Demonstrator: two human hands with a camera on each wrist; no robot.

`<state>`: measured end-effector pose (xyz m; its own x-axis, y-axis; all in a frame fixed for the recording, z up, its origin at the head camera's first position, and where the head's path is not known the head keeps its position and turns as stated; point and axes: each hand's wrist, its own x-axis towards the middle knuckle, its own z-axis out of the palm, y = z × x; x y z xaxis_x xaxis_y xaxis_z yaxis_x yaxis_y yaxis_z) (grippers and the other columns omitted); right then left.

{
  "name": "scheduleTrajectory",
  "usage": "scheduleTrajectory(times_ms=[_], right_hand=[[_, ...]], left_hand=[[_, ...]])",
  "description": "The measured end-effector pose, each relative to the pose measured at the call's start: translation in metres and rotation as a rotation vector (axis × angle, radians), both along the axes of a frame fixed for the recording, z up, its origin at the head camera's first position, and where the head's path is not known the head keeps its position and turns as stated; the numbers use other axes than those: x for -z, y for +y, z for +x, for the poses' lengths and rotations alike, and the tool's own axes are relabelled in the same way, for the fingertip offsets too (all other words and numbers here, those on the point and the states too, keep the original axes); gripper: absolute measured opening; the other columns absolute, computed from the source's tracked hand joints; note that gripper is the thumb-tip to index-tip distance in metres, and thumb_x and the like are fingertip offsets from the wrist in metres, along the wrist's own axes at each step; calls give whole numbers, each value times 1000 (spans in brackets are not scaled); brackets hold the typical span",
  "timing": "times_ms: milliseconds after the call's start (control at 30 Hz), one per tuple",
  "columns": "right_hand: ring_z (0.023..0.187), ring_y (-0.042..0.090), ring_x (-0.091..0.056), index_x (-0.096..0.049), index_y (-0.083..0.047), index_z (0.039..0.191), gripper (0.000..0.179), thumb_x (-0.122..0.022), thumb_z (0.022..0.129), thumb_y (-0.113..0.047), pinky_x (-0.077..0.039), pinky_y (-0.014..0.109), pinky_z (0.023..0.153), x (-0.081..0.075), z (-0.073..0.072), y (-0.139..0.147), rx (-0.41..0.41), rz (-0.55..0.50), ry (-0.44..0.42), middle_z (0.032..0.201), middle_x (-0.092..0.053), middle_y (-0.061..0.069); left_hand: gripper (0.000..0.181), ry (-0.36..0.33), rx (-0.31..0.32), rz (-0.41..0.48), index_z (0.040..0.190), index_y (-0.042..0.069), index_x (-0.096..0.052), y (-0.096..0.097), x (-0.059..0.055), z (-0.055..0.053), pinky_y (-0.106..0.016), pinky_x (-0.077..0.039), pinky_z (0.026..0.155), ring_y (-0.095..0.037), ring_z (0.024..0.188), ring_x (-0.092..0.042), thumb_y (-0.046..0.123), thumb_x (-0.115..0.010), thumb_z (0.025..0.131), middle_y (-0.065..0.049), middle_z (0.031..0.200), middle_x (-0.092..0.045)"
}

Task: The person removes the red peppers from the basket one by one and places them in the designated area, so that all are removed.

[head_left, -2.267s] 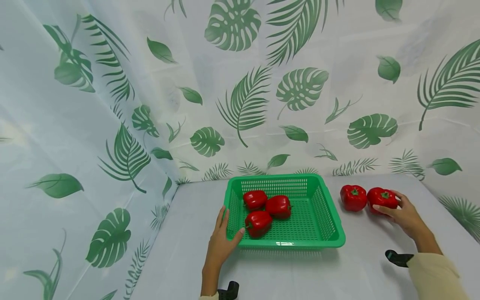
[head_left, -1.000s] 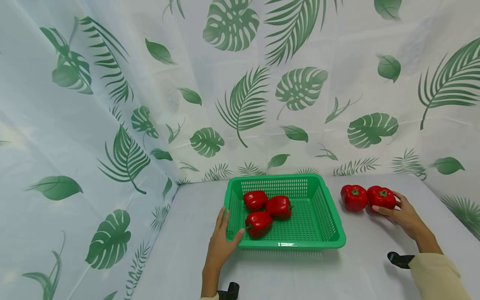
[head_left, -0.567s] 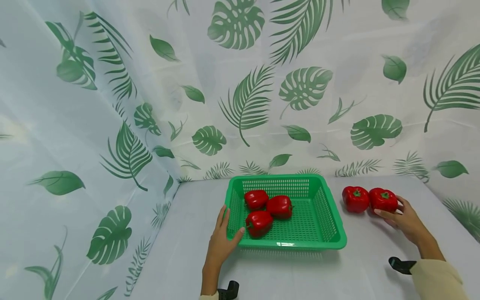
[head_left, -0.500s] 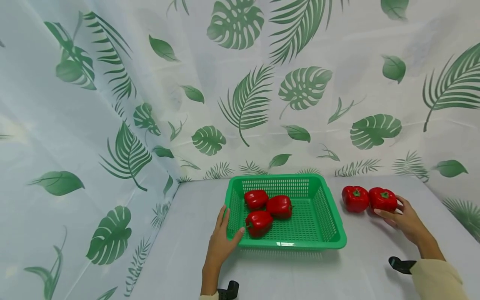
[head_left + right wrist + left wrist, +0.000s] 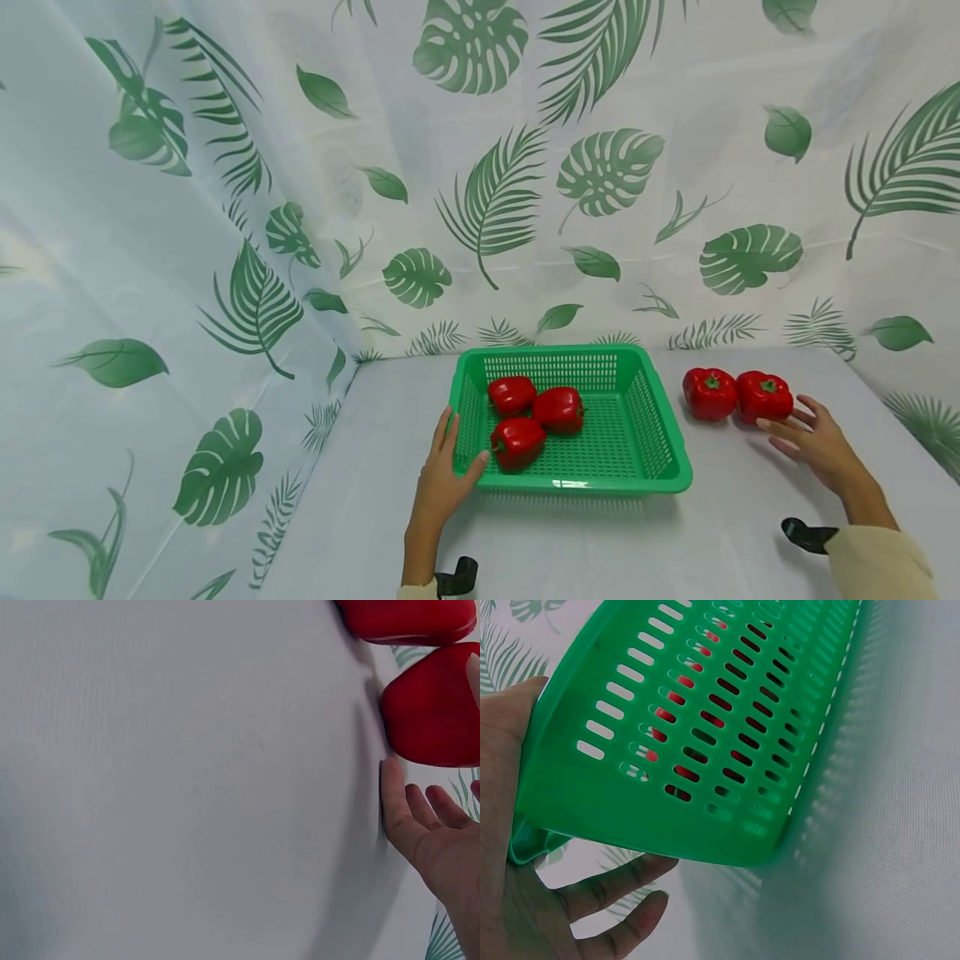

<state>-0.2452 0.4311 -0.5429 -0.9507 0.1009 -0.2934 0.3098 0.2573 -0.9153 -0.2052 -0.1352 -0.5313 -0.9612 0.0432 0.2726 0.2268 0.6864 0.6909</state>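
A green plastic basket stands on the white tabletop and holds three red bell peppers in its left half. My left hand rests against its left front corner, thumb at the front rim and fingers straight along the side; the left wrist view has the palm at the basket's rim. To the right of the basket, two more red bell peppers, a left one and a right one, sit side by side. Beside the right one is my right hand, fingers spread and relaxed, holding nothing.
A white curtain printed with green leaves rises behind the table and along its left side. Bare tabletop lies in front of the basket. A black camera mount sticks out from the right wrist.
My right hand has loosened from the right bell pepper and drawn slightly to the right, fingers opening. That pepper now stands against its neighbour. The left hand and basket keep their places.
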Motion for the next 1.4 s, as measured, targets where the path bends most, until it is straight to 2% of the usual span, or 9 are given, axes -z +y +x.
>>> scheduleTrajectory(times_ms=[300,667,767,867,933,1000,1100,1167,1400], right_hand=[[144,54,3,32,-25,148,106,-57,96,-45,-58,26,78,5,11,1,34,-53,5,157,26,23],[146,48,-8,19,-35,153,102,-59,90,-55,-57,20,65,-6,21,-3,232,-61,11,163,13,15],[148,39,-16,8,-36,156,105,-63,82,-62,-53,14,59,-17,23,-6,348,-62,2,165,4,11],[145,17,-31,-5,-38,156,109,-74,74,-59,-48,10,51,-30,23,-7,471,-143,25,166,-7,0],[132,3,-41,-13,-39,155,110,-80,69,-56,-45,8,48,-40,23,-9,540,-213,65,162,-22,-8],[113,-5,-47,-21,-38,154,107,-83,68,-50,-44,7,47,-50,23,-12,582,-270,127,147,-41,-15],[93,-9,-51,-30,-34,152,96,-83,72,-43,-45,6,49,-66,23,-19,594,-300,229,114,-50,-24],[84,-9,-52,-35,-32,150,89,-82,75,-39,-46,6,51,-75,21,-25,579,-317,289,103,-51,-24],[81,-11,-59,-46,-25,145,70,-77,82,-32,-49,6,57,-102,14,-47,435,-297,431,101,-57,-21]], left_hand=[[82,-6,-1,1,154,11,-31,0,1,1,-59,-49,93,-33,138,-43,57,-57,91,0,164,-19],[80,1,-2,2,154,11,-31,0,0,-1,-60,-49,93,-35,137,-45,54,-59,92,-2,164,-20],[80,7,1,6,154,11,-31,-1,1,-1,-60,-49,93,-35,136,-45,53,-59,92,-2,164,-20],[80,6,0,9,154,11,-31,-1,2,-2,-60,-49,93,-34,137,-45,53,-59,91,-1,164,-19],[80,0,-3,12,154,12,-31,0,2,-2,-60,-48,95,-33,138,-44,53,-59,91,0,164,-19],[79,-2,-2,13,154,12,-31,0,2,-2,-60,-48,95,-32,139,-42,52,-59,92,-1,164,-19],[79,-6,1,13,154,11,-31,0,2,-2,-60,-46,97,-31,141,-39,51,-60,92,-1,164,-19],[79,-7,0,16,154,11,-31,-1,1,-2,-60,-46,97,-31,142,-39,51,-60,92,0,164,-19],[79,-7,-4,19,154,12,-31,0,0,-1,-60,-47,97,-32,141,-40,52,-60,92,2,164,-18]])
